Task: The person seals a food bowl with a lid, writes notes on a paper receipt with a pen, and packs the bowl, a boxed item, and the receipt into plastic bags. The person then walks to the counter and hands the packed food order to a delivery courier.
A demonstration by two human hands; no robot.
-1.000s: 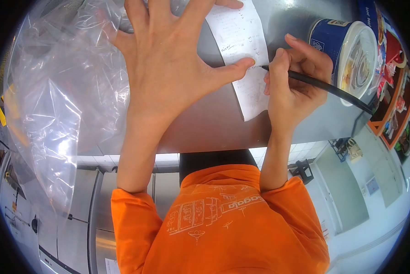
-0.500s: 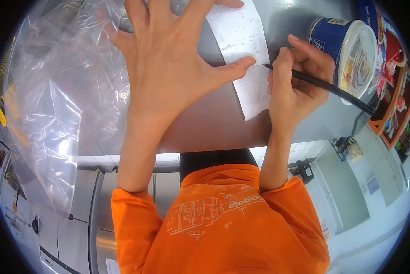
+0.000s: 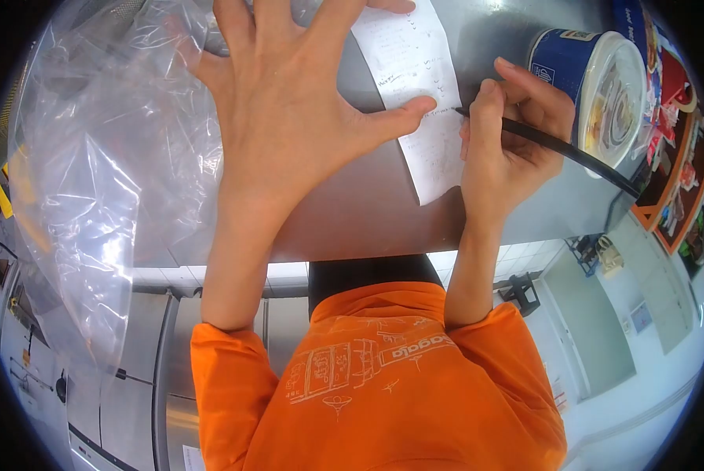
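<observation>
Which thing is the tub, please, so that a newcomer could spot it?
On the metal table, look just past the right hand and its pen. The tub lies tipped, blue-sided with a clear lid, unlike the flat white paper.

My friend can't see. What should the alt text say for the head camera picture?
A right hand holds a black pen at a strip of white paper with writing, and the spread left hand partly covers it. Clear plastic lies left, a blue tub right.

Paper (image 3: pixel 434 161) on counter (image 3: pixel 352 216); tub (image 3: pixel 572 59) right
</observation>
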